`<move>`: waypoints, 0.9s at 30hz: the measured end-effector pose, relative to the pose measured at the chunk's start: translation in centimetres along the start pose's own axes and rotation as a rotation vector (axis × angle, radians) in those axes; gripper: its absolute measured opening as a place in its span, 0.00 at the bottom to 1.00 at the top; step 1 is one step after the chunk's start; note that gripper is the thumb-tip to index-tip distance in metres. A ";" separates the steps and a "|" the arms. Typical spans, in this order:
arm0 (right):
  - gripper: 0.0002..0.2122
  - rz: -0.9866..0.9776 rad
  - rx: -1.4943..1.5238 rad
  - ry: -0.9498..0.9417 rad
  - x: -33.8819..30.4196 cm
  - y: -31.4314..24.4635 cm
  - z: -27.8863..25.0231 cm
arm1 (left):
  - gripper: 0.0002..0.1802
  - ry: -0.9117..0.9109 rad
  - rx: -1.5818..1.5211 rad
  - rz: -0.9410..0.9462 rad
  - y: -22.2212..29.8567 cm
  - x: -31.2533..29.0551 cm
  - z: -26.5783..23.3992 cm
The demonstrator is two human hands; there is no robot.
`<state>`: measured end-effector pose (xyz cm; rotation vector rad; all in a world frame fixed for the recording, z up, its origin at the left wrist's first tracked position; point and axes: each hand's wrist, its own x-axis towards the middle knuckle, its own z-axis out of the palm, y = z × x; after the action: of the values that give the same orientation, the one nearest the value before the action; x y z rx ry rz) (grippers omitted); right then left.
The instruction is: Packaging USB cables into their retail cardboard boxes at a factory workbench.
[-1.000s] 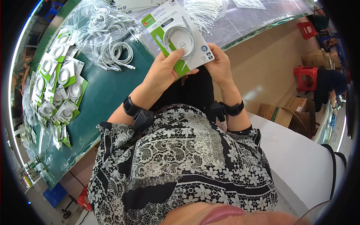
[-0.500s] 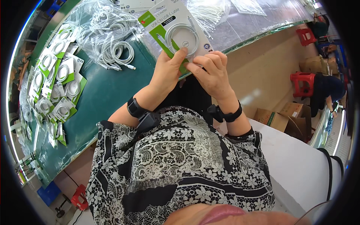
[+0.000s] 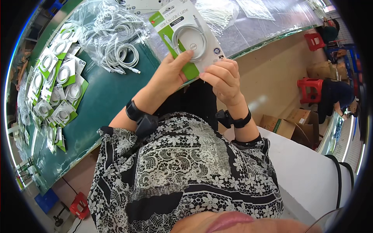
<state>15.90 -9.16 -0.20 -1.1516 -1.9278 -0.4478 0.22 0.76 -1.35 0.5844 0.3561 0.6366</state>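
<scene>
A white and green packaging card (image 3: 211,44) with a coiled white cable (image 3: 203,39) on its front is held up over the table's near edge. My left hand (image 3: 171,73) grips the card by its lower left part, thumb pressed on the coil and the other fingers behind. At the card's lower right corner, my right hand (image 3: 225,79) has its fingers closed in a pinch. A thin pale tip shows under those fingers, too small to name. The table behind carries a clear bag (image 3: 99,25) of white cables, with loose cable coils (image 3: 131,62) beside it.
Several carded cables (image 3: 64,91) lie heaped on the green table (image 3: 105,97) at left. A bundle of thin white strips (image 3: 217,13) lies beyond the card. At right stand red stools (image 3: 309,91), cardboard boxes (image 3: 278,126) and a white surface (image 3: 311,171). Another person (image 3: 336,95) is at far right.
My right hand has slid down to the card's lower corner, and its fingers have curled further in. The card has shifted slightly right, with my left thumb still on the coil.
</scene>
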 end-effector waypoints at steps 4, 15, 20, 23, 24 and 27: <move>0.07 -0.048 0.041 -0.110 1.4 -0.4 -0.9 | 0.18 -0.148 -0.105 -0.157 1.3 1.0 -1.5; 0.03 0.288 0.358 -0.009 0.8 -0.5 -2.4 | 0.22 -0.246 0.507 0.064 2.0 -0.3 -0.8; 0.03 0.328 0.495 -0.029 0.1 -0.7 -2.3 | 0.19 -0.102 0.949 0.233 2.5 -1.7 0.7; 0.03 0.334 0.540 -0.024 0.0 -1.0 -2.5 | 0.15 -0.106 1.093 0.227 2.9 -2.4 1.3; 0.03 0.356 0.536 -0.066 -0.1 -0.8 -2.7 | 0.15 -0.111 1.097 0.225 2.8 -2.4 1.3; 0.04 0.330 0.432 -0.123 0.0 -0.9 -3.4 | 0.15 -0.192 1.147 0.412 2.7 -2.3 1.7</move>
<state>16.71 -11.87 1.88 -1.1919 -1.7723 0.2130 -1.95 0.33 1.90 1.8373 0.4056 0.7270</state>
